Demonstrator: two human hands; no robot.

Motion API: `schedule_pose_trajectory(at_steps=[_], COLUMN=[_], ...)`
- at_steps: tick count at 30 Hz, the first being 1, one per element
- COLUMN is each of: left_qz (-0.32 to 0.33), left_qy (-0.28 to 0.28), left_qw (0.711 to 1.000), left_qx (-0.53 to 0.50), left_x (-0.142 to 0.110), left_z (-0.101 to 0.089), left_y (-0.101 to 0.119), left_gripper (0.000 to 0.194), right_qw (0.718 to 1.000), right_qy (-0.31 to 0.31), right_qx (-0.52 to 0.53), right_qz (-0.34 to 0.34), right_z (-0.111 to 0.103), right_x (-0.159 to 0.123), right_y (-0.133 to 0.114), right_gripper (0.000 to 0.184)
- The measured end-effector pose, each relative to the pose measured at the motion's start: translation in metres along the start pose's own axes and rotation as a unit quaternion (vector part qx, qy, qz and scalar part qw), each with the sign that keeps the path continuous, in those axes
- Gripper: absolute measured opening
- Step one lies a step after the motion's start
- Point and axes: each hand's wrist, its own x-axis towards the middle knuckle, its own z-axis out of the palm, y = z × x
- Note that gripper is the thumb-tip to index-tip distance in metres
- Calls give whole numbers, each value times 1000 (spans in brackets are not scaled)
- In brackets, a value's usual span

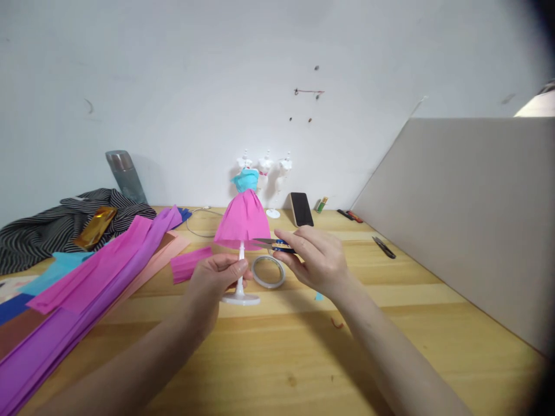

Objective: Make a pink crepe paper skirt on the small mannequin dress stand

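Observation:
My left hand [223, 277] grips the white stem of a small dress-form stand [241, 297], just above its round base. On the form are a light blue bodice [246, 180] and a full pink paper skirt [243, 216]. In my right hand [318, 257] is a pair of scissors [277, 245] with dark blue handles. Their blades are parted and point left at the skirt's lower right hem; whether paper lies between them I cannot tell. Behind and below the scissors, a roll of double-sided tape [269, 271] lies on the table.
Folded crepe paper [99, 260] and a striped cloth [30, 231] cover the left side, near a bottle [125, 176]. Bare white dress forms [284, 167] stand at the wall. A phone [302, 209], a green tube-like item [321, 204] and a black-handled cutting tool [384, 247] lie rightward.

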Motion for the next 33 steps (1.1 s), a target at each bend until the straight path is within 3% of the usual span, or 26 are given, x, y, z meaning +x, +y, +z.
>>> schedule_pose_trajectory(at_steps=[33], left_qz=[-17], left_qy=[-24], left_qw=[999], left_qx=[22], left_x=[0], left_z=[1], left_y=[-6], left_gripper=[32], right_qw=[999], right_qy=[-28], right_qx=[-7], right_qz=[-16], right_z=[-2], right_x=[-1], right_y=[0], right_gripper=[22])
